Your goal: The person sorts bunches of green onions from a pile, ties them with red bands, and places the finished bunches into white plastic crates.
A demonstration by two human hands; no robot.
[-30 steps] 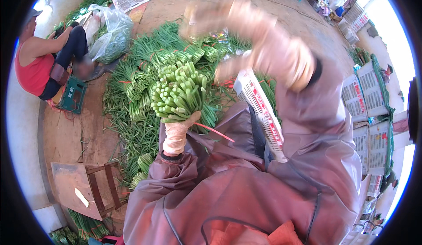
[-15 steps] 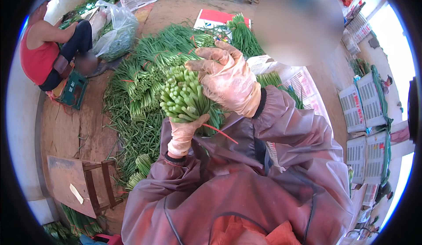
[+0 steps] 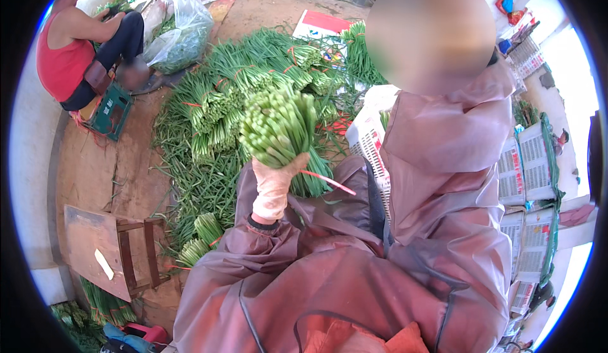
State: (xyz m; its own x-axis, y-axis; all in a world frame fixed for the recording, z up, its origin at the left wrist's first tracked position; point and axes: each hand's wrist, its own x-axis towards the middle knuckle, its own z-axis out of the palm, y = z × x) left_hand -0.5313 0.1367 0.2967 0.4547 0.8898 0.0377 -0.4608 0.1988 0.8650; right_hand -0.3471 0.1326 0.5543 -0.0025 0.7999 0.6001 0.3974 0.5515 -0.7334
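Left grip (image 3: 277,182): gloved; closed around the lower part of the bundle (image 3: 275,121). The bundle is green-stalked and held above the lap, cut ends upward and toward the camera. Leaves (image 3: 310,179) hang below, on the right side of the glove. A red strip (image 3: 329,180) extends from the grip to the right, one end loose.

Right grip: covered by a blurred disc; its state and contents cannot be told. The right sleeve (image 3: 443,131) is bent, with the forearm raised toward the disc.

Beyond the bundle, a pile (image 3: 234,80) of similar green stalks, many tied with red bands, lies on the floor (image 3: 82,156). Loose leaves (image 3: 209,182) spread along its near left side. A white crate (image 3: 370,153) stands just beside the right knee, partly behind the right sleeve.

At upper left, a co-worker (image 3: 66,55) in a red top sits on a green crate (image 3: 111,112), near a clear bag (image 3: 183,33). At lower left: a wooden stand (image 3: 92,245).
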